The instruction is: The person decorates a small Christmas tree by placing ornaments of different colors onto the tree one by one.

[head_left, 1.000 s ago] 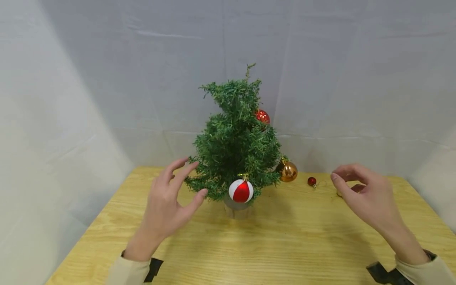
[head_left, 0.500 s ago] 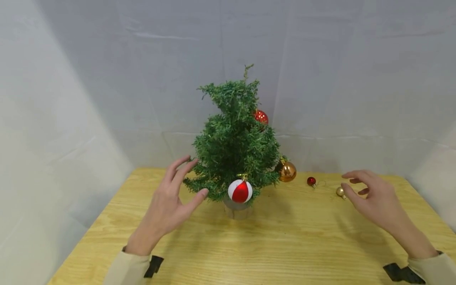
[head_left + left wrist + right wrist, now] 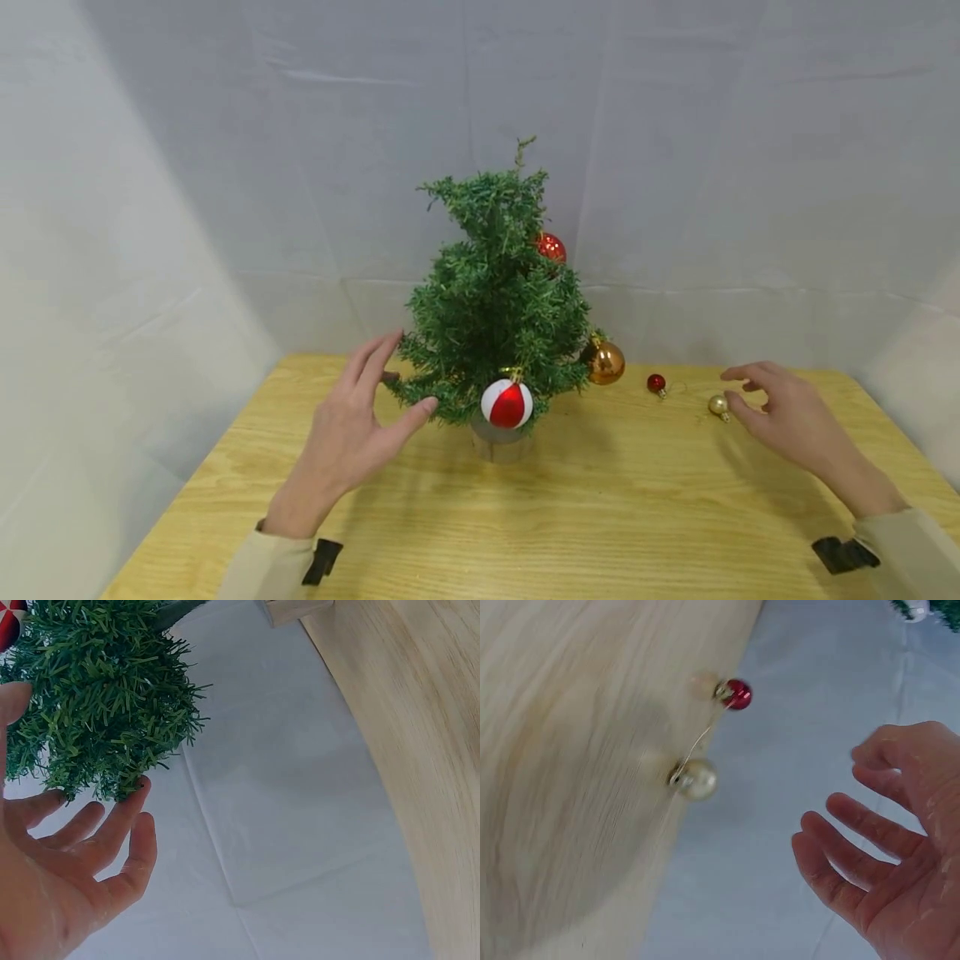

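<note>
A small green artificial Christmas tree (image 3: 487, 308) stands upright mid-table. My left hand (image 3: 348, 425) is at its lower left branches, fingers spread and relaxed; in the left wrist view the fingertips (image 3: 142, 784) reach the branch tips (image 3: 112, 705). A red-and-white bauble (image 3: 507, 403) hangs low at the tree's front, an orange-gold bauble (image 3: 606, 362) at its right, a red bauble (image 3: 552, 247) higher up. To the right, my right hand (image 3: 787, 425) hovers with loosely bent fingers and holds nothing. Beside its fingertips lies a small gold bauble (image 3: 718, 406), with a small dark red bauble (image 3: 657, 383) to its left.
The wooden table (image 3: 585, 533) has its back edge close to a grey-white cloth backdrop (image 3: 675, 167). The tree's round base (image 3: 501, 448) rests on the tabletop. A thin string (image 3: 697, 742) runs between the two small baubles.
My right hand has shifted right and slightly down, uncovering the small gold bauble. My left hand stays by the branches, its fingers drawn a little closer together.
</note>
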Action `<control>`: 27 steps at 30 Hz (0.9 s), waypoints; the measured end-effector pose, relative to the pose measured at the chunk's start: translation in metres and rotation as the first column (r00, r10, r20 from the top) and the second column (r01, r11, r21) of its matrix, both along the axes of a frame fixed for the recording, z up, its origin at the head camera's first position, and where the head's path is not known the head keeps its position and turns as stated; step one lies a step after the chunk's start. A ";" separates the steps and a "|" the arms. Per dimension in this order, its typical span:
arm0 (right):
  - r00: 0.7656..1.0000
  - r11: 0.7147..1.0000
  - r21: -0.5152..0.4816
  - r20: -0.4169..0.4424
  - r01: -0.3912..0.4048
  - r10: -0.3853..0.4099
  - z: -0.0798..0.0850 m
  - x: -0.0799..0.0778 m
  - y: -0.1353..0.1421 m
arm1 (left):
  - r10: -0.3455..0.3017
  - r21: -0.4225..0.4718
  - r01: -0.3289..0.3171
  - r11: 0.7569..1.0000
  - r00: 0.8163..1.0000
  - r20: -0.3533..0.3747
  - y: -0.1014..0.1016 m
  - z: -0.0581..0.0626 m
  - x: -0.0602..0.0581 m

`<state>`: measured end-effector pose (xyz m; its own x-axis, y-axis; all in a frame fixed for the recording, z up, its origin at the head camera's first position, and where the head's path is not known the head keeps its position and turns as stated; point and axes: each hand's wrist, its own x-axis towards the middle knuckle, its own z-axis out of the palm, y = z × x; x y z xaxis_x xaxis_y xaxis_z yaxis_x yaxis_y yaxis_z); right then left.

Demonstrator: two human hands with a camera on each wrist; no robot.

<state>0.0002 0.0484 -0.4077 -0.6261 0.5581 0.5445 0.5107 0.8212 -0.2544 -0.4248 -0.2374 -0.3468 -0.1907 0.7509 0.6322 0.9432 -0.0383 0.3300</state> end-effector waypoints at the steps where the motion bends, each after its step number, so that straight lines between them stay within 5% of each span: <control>1: 1.000 1.000 0.015 0.028 0.000 -0.001 -0.001 0.000 0.002 | 0.002 -0.007 -0.002 1.000 1.000 0.001 0.000 0.000 0.000; 5: 0.988 0.998 0.056 0.153 -0.022 0.013 -0.007 0.000 0.012 | 0.003 -0.019 -0.003 1.000 1.000 0.009 -0.001 0.002 0.002; 12: 0.946 0.999 -0.026 0.322 -0.033 0.039 -0.017 0.001 0.023 | -0.006 0.008 0.006 1.000 1.000 0.007 -0.003 0.001 0.004; 27: 0.932 0.993 -0.091 0.361 0.081 -0.043 -0.032 -0.001 -0.016 | -0.198 0.091 0.201 0.975 0.979 -0.042 0.005 0.001 -0.020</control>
